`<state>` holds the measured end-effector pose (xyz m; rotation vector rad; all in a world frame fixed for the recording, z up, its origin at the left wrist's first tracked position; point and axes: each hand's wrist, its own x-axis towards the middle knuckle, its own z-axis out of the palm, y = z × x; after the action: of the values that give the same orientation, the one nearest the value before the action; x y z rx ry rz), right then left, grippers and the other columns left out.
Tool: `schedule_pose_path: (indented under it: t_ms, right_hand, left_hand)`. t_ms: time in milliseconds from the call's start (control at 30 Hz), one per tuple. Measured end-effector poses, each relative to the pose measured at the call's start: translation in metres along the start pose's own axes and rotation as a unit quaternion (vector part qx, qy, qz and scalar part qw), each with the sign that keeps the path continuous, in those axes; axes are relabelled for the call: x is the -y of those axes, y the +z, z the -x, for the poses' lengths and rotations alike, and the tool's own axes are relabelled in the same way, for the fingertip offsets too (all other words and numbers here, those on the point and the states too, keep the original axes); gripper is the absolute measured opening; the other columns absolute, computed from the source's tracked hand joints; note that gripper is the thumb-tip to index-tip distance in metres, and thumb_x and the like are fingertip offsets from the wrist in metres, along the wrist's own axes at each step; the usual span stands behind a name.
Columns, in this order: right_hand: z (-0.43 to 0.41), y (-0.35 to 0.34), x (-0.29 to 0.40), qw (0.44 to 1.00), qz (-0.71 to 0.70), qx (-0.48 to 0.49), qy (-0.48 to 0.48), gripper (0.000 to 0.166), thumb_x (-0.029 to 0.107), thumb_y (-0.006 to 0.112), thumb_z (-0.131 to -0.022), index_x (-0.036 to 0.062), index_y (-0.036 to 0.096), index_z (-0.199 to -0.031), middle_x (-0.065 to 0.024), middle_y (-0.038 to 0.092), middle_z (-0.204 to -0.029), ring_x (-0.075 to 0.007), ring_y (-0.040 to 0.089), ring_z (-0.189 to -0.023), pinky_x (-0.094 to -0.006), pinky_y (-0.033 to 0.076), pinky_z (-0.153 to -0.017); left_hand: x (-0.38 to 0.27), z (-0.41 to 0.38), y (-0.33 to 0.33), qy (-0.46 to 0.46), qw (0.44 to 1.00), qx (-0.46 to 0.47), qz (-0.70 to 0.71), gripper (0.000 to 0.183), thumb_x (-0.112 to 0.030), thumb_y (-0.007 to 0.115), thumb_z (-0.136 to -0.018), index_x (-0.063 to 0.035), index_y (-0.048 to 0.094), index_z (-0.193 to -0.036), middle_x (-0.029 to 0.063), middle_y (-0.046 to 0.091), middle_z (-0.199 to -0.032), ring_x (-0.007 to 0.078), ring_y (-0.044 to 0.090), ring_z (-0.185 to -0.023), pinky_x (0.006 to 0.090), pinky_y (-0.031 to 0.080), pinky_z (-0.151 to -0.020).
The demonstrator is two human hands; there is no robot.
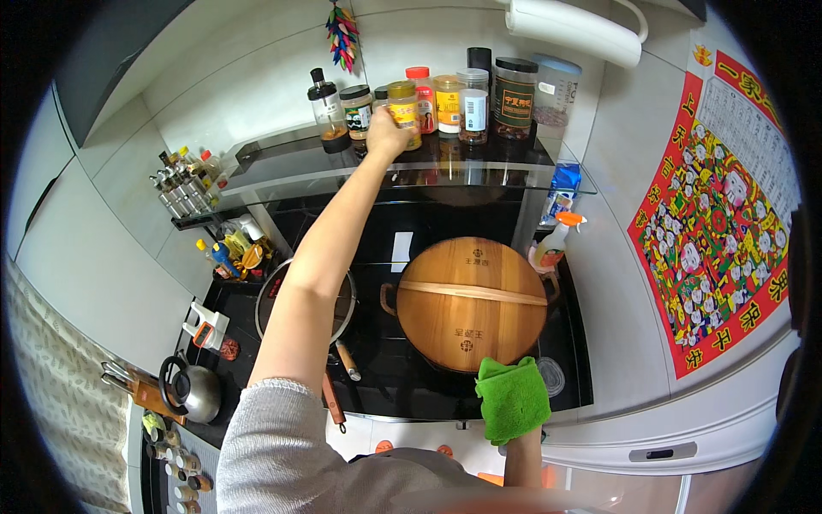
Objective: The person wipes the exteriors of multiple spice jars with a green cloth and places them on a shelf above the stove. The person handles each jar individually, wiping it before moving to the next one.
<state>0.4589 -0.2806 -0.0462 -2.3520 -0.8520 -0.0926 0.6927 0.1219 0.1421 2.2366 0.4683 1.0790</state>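
Note:
On the glass shelf above the stove, my left hand [387, 136] is wrapped around a jar with a yellow label and a dull yellow lid [403, 106]. A dark-lidded jar with a green label [357, 112] stands just left of it, and a red-lidded jar [421, 96] is close behind on the right. My right hand is hidden under a green microfiber cloth [514, 399], which it holds at the front edge of a round wooden lid [472, 321]. That lid covers a wide pan with side handles [388, 299].
A glass-lidded pan [343, 308] sits on the left burner, its handle toward me. A kettle [198, 392] and a knife block [153, 397] stand farther left. Bottles [234, 247] crowd the left corner. An orange-topped spray bottle [553, 245] stands right of the wooden lid.

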Motion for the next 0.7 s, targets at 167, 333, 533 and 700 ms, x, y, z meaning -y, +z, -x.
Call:
schedule_pose_path:
  t_ms: [167, 333, 533, 700]
  right_hand:
    - [0.001, -0.023, 0.021, 0.994, 0.035, -0.099, -0.037, 0.017, 0.02, 0.06, -0.064, 0.0125, 0.045, -0.066, -0.0072, 0.048, -0.056, -0.0283, 0.05, -0.058, -0.0385, 0.039, -0.051]
    - [0.007, -0.034, 0.021, 0.999, -0.009, 0.0, -0.038, 0.017, 0.022, 0.062, -0.069, 0.0104, 0.053, -0.076, -0.0078, 0.055, -0.068, -0.0276, 0.054, -0.067, -0.0363, 0.042, -0.058]
    - [0.03, 0.004, 0.01, 0.902, -0.428, 0.059, 0.001, 0.035, 0.027, 0.065, -0.072, 0.0073, 0.062, -0.101, -0.0094, 0.062, -0.102, -0.0277, 0.057, -0.092, -0.0373, 0.043, -0.075]
    - [-0.028, 0.0, 0.055, 0.92, -0.204, 0.031, -0.332, 0.026, 0.011, 0.058, -0.071, 0.0064, 0.063, -0.096, -0.0098, 0.06, -0.097, -0.0278, 0.055, -0.091, -0.0334, 0.045, -0.076]
  left_hand:
    - [-0.038, 0.006, 0.033, -0.029, 0.999, 0.017, -0.008, 0.064, -0.022, 0.082, -0.059, -0.0015, 0.047, -0.108, 0.0171, 0.054, -0.11, 0.0318, 0.055, -0.102, 0.0381, 0.046, -0.085]
    - [-0.059, 0.018, 0.043, -0.024, 0.999, -0.031, -0.008, 0.068, -0.02, 0.082, -0.06, 0.0004, 0.041, -0.111, 0.0188, 0.045, -0.112, 0.0346, 0.05, -0.105, 0.0393, 0.044, -0.088]
    - [-0.062, 0.088, -0.004, 0.067, 0.977, 0.015, 0.201, 0.061, -0.015, 0.074, -0.07, 0.0021, 0.041, -0.119, 0.015, 0.046, -0.116, 0.022, 0.049, -0.106, 0.0325, 0.042, -0.09]
    - [-0.06, 0.243, -0.122, -0.011, 0.904, 0.216, 0.369, 0.056, -0.024, 0.07, -0.077, -0.0038, 0.043, -0.122, 0.0099, 0.045, -0.121, 0.0189, 0.042, -0.115, 0.0335, 0.037, -0.095]
